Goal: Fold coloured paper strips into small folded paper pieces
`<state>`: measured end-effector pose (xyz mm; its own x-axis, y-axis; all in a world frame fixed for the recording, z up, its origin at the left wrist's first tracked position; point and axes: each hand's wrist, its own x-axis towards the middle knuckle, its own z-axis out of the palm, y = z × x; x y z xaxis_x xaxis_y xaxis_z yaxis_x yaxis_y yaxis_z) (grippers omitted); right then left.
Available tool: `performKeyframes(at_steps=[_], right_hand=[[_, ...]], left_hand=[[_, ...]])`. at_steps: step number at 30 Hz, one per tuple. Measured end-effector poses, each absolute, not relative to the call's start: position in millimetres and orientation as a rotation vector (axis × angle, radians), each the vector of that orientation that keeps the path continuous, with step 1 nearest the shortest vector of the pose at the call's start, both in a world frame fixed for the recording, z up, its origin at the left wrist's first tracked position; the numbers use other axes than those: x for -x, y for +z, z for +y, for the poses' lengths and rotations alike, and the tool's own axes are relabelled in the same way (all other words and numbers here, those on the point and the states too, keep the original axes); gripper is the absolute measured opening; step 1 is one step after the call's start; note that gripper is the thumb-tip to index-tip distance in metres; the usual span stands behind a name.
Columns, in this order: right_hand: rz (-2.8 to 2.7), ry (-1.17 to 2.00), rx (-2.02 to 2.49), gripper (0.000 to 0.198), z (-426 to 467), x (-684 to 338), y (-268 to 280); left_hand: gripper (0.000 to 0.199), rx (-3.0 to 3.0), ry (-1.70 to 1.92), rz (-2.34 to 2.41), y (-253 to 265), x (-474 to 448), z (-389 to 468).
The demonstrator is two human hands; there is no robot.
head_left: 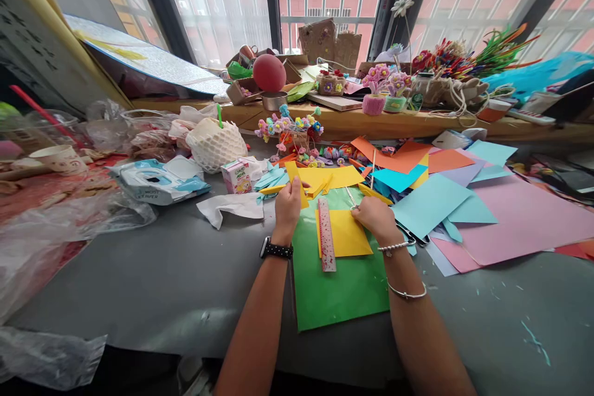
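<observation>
My left hand [288, 210] pinches a narrow strip of yellow paper [296, 180], held upright above the green sheet. My right hand [375, 218] is closed on scissors [351, 197]; only their slim metal blades show, pointing away from me, and the handles are hidden in the fingers. Between the hands a yellow paper square [349, 232] lies on the green sheet [341, 297]. A pink patterned ruler [327, 235] rests across the left part of that square. Just beyond, more yellow paper [336, 177] and cut yellow pieces lie flat.
Blue sheets [434, 201], orange sheets [399, 154] and a large pink sheet [524, 219] overlap at right. Left stand a wet-wipe pack [158, 182], a small carton [236, 177] and a net-wrapped fruit [217, 145]. Fuzzy flowers [290, 127] and a red ball [269, 73] are behind.
</observation>
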<state>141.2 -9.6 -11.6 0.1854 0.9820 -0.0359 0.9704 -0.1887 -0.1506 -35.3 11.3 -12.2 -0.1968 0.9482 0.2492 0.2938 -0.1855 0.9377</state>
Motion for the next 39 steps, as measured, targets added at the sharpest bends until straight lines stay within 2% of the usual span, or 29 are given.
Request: performKeyframes(at_steps=[6,10,14,17,24,28,34,39], right_hand=[[-1.688,0.197,2.051,0.016,-4,-139,-11],[-1.526,0.459,1.694,0.016,-3,-136,-10],[-1.370,0.755,1.378,0.026,-4,-128,-12],[-1.290,0.909,1.253,0.033,-8,-120,-10],[-1.282,1.111,1.065,0.029,-16,-105,-5],[-1.290,1.136,1.010,0.028,-15,-103,-9],[-1.201,0.969,1.074,0.029,-13,-104,-9],[-1.156,0.888,1.129,0.033,-11,-107,-11]], left_hand=[[0.026,-1.402,1.441,1.346,-13,32,13],[0.028,-1.250,1.355,1.125,-8,30,12],[0.031,-1.220,1.251,0.964,-3,29,7],[0.032,-1.256,1.176,0.801,-2,29,4],[0.032,-1.308,1.107,0.656,-3,27,3],[0.032,-1.319,1.086,0.696,-2,25,2],[0.028,-1.453,1.095,0.941,-2,25,2],[0.025,-1.484,1.021,0.950,-2,26,1]])
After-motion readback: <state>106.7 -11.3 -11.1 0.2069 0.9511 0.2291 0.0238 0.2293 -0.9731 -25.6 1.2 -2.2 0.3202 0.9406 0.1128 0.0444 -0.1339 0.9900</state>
